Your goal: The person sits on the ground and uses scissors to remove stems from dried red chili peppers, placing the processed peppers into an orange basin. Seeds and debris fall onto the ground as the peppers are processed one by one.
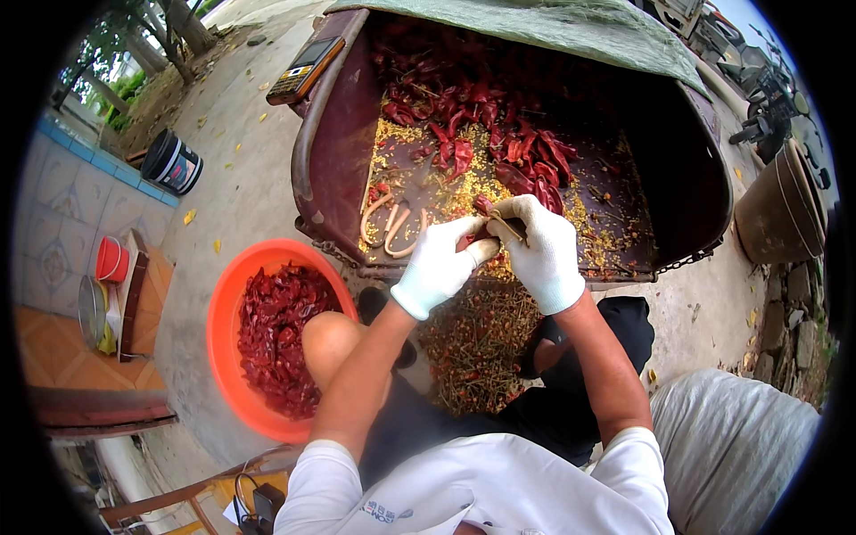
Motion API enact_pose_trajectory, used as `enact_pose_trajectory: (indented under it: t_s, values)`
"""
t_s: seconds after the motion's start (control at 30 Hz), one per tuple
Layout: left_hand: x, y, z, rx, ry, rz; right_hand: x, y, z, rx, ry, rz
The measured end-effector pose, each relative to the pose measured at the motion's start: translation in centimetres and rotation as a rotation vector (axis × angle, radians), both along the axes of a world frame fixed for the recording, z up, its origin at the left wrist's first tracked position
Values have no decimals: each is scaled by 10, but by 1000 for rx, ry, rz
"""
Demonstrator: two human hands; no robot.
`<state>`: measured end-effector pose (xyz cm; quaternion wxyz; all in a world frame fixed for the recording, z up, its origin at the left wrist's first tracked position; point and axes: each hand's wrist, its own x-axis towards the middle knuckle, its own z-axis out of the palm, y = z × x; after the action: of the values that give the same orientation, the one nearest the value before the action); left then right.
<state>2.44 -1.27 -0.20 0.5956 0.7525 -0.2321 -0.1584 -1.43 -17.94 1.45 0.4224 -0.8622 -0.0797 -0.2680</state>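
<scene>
My left hand and my right hand, both in white knit gloves, meet over the front edge of a dark red metal cargo bed. Between their fingers is a dried red chili pepper with its stem, partly hidden; the right fingers are closed at the stem. Dried red chilies and scattered yellow seeds lie in the bed, with scissors left of my hands. Below, a heap of stems covers the ground. An orange plastic basin at left holds red chili pieces.
A mobile phone rests on the bed's left rim. Green woven sheeting covers the bed's far side. A black bucket stands far left, a large brown pot at right. A white woven sack stands at lower right.
</scene>
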Motion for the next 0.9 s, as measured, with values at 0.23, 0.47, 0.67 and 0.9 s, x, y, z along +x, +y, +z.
enact_pose_trajectory:
  t_s: [0.23,0.47,0.67,0.9]
  values:
    - [-11,6,17,-173,304,2,15,-30,-9,1161,423,115]
    - [4,10,4,-594,487,-95,9,-55,-18,-88,263,-28]
    - [-1,8,3,-624,429,19,21,-80,-18,-295,285,-295]
    - [-6,12,16,-379,409,206,46,-70,-42,-667,438,-425]
